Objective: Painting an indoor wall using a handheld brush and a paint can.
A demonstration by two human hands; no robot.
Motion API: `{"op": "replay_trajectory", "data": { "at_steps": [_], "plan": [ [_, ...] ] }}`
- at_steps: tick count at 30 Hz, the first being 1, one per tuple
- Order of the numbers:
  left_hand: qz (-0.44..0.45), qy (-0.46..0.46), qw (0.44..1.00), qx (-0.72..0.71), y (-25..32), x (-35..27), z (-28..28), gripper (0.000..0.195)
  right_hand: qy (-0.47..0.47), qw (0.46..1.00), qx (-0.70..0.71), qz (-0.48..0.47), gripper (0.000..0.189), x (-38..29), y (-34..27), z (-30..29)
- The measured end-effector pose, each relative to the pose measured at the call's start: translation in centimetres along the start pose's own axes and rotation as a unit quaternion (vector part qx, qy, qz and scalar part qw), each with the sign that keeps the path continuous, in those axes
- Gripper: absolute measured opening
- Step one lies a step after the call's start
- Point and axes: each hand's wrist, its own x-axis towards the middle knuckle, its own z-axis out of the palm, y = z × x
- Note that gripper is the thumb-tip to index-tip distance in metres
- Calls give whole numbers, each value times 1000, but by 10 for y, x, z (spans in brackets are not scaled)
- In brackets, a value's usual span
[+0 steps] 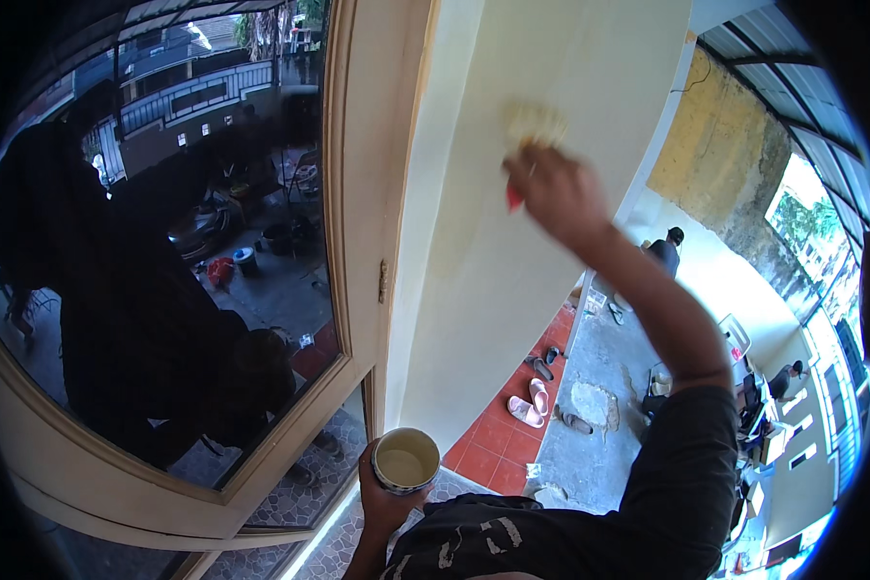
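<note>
Raised against the upper part of a cream wall (522,290), my right hand (562,196) grips a paintbrush (535,123). Its pale bristles are blurred and seem to touch the wall. A bit of its red handle (513,197) shows below my fingers. Low in front of my body, my left hand (386,500) is wrapped around a round cup (406,460) with a patterned outside. Pale cream liquid, looking like paint, lies inside it. A darker, yellowish patch (453,250) marks the wall left of the brush.
Left of the wall stands a wood-framed glass door (359,181) with a hinge (383,281). Pink clogs (525,411) and other footwear lie on red tiles (486,449). Two people, one (665,252) by a far wall and another (783,380) farther right, are in the yard.
</note>
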Motion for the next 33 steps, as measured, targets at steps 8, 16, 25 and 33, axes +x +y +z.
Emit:
{"op": "replay_trajectory", "data": {
  "at_steps": [8,16,25,33],
  "plan": [
    [-1,-7,1000,0,14,2,-2,113,-242,930,233,152,16,-27,-51,-16],
    [10,-10,1000,22,22,6,4,113,85,988,-30,126,8,104,130,-85],
    [13,-40,998,44,16,14,14,108,-24,992,-122,-2,30,16,47,-26],
    [36,-42,998,25,18,23,14,110,-198,961,184,62,15,-30,-33,-21]
  ]
}}
